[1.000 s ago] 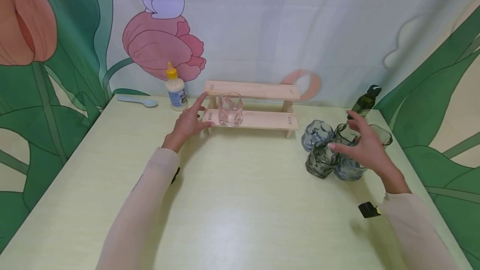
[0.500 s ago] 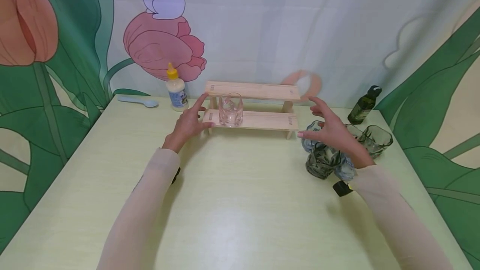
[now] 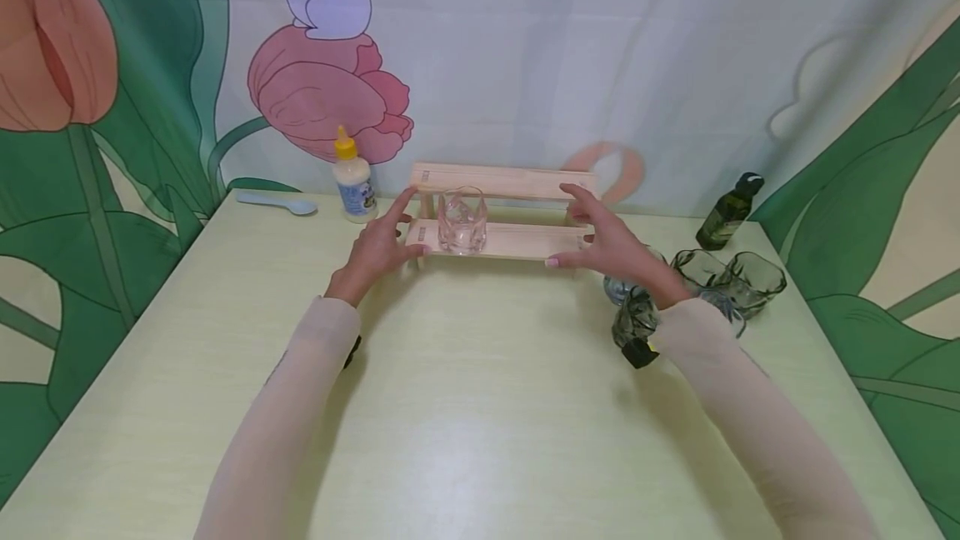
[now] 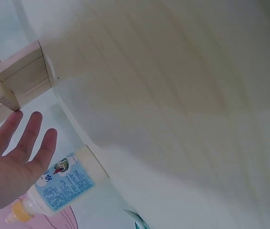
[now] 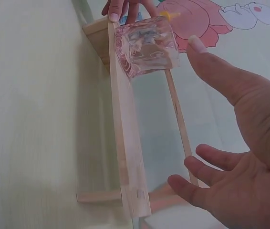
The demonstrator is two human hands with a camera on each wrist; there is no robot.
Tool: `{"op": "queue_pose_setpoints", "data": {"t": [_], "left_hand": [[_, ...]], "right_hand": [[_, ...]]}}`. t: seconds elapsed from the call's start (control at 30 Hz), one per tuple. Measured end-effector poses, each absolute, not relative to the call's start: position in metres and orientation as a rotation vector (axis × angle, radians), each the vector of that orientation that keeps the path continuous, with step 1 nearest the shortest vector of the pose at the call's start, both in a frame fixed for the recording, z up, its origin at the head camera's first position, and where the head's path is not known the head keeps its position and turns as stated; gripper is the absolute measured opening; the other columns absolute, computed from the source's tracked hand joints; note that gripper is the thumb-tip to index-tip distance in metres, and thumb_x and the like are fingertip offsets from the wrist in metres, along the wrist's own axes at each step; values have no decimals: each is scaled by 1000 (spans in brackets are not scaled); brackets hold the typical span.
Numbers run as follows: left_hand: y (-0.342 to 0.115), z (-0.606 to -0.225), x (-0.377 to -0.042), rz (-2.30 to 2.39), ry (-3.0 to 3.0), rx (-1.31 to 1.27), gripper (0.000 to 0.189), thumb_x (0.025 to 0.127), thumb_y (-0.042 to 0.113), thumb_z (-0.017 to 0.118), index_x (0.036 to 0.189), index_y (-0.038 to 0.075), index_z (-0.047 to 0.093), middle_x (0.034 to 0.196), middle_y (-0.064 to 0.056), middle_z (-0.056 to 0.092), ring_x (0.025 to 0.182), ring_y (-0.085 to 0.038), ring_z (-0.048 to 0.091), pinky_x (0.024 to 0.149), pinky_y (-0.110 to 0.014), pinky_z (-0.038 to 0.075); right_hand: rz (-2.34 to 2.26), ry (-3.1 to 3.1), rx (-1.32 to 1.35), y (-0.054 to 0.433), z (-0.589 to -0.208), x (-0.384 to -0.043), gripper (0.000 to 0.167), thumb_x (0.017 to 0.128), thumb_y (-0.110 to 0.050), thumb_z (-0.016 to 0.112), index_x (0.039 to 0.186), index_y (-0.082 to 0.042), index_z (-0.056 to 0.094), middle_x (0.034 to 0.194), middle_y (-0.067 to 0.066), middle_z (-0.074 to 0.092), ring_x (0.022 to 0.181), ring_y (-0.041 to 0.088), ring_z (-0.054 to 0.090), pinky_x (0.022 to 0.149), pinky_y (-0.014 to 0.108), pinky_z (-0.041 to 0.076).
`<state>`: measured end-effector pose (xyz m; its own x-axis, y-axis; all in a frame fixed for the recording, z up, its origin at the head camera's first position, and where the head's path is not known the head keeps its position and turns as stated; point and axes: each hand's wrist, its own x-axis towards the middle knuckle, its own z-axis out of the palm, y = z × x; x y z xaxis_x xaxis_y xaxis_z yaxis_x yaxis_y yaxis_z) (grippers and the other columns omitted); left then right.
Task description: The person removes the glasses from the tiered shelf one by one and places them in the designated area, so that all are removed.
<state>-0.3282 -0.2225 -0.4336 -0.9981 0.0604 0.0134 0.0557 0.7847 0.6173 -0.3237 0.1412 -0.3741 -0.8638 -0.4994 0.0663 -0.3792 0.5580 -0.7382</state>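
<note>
A two-tier wooden stand [image 3: 517, 240] stands at the table's back edge. On its lower shelf, left of centre, sits a clear pinkish glass [image 3: 462, 223], also large in the right wrist view [image 5: 147, 47]. My left hand [image 3: 372, 252] rests against the stand's left end with spread fingers; in the left wrist view a fingertip of that hand [image 4: 11, 167] touches a shelf corner. Thumb and fingers apart, my right hand [image 3: 611, 244] hovers before the stand's right end and holds nothing. In the right wrist view that hand [image 5: 254, 191] shows a gap to the shelves.
Behind and under my right forearm stand several tumblers, including a dark grey glass [image 3: 632, 319] and a greenish glass [image 3: 752, 277]; some are partly hidden. A dark green bottle [image 3: 726, 211] stands behind them. At the back left are a yellow-capped bottle [image 3: 356, 186] and a pale blue spoon [image 3: 277, 203].
My right hand has moved left, from above the tumblers to the right end of the stand. The left hand, the stand and the pinkish glass have stayed in place.
</note>
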Motion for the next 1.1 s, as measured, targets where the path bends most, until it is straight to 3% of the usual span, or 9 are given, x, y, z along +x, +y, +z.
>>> {"op": "queue_pose_setpoints", "data": {"t": [0.27,1.1], "left_hand": [[-222,-435,-330,1020,2959,88,101,88,27,78,158,46,7,149,-13,51,127,-39,55,100,-60,47],[-223,-434,-329,1039,2955,82,101,88,26,78,158,45,8,149,-14,52,125,-39,55,99,-59,48]], "right_hand": [[-1199,2594,-761,118,-375,-336,107,79,-26,86,160,-24,16,154,23,37,143,43,39,110,61,39],[-1266,2511,-876,46,-398,-357,103,79,-11,84,159,-19,20,145,27,44,134,45,47,108,59,42]]}}
